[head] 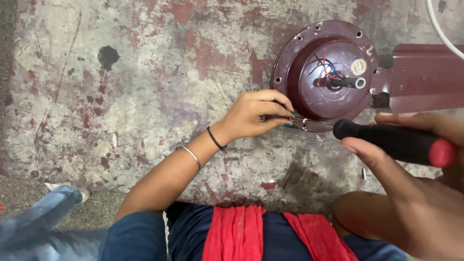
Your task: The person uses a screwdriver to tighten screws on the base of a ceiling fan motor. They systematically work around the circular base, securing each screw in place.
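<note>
Pinching a screwdriver (394, 142), the right hand (411, 193) nears the maroon fan motor (328, 72) with its round pale label (358, 66); left hand (253, 116) steadies the tip.

You get soft, even daylight with faint shadows; your right hand (415, 183) looms blurred up close, while the floor (145, 72) stays sharp.

Black band (215, 139) and silver bangle (192, 156) on left forearm, navy sleeve (137, 237) below bangle, red scarf (235, 234) beside sleeve, green-painted nails (289, 125).
</note>
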